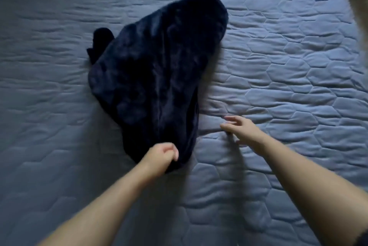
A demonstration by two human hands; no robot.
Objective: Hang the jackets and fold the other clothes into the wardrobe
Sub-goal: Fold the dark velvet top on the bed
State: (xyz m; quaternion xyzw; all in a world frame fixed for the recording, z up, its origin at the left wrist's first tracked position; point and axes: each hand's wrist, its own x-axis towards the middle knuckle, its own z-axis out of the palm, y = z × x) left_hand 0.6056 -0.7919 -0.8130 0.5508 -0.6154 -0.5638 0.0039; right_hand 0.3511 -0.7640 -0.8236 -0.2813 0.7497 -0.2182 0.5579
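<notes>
Left hand [163, 155] pinches a dark velvety garment [157, 74] on the quilted bed [288, 86]; right hand [242, 131] hovers just right, fingers spread.

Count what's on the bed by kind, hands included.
Garments: 1, a dark garment crumpled on the grey quilted bed cover
Hands: 2 (left hand grips the garment's near end; right hand open, beside it)
Total: 3

You can read no text, label, brand, number or sign in this view: neither the dark garment [157, 78] nor the quilted bedcover [288, 66] before you shows any legible marking.
</notes>
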